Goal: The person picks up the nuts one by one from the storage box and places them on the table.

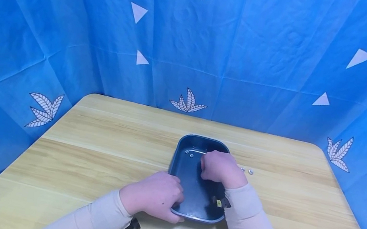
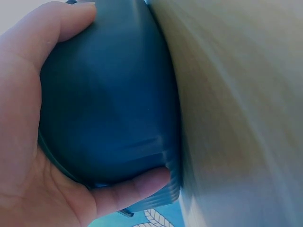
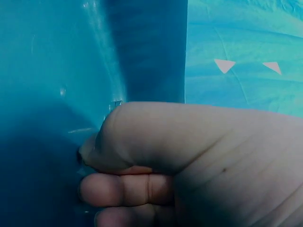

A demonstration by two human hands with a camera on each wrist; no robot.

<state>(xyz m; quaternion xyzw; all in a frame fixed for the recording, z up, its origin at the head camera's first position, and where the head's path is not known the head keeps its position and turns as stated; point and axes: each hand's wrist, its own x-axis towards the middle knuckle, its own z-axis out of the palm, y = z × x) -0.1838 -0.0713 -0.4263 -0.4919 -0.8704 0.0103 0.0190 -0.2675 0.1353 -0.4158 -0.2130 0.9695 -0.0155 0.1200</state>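
A dark blue rectangular tray [image 1: 191, 195] lies on the wooden table. My left hand [image 1: 156, 195] grips its near left corner, thumb on the near side and fingers over the left side; in the left wrist view a finger [image 2: 137, 189] lies along the outer wall. My right hand [image 1: 220, 168] reaches into the tray from the right, fingers curled and fingertips low at the floor. In the right wrist view the thumb [image 3: 137, 132] bends down to the fingertips; I cannot tell whether they pinch anything. Two small metal nuts [image 1: 191, 155] lie in the tray's far left part.
Small metal nuts [image 1: 250, 172] lie on the table just right of the tray, beside the right wrist. The wooden table [image 1: 110, 134] extends around the tray. A blue patterned curtain [image 1: 267, 55] hangs behind the table and along both sides.
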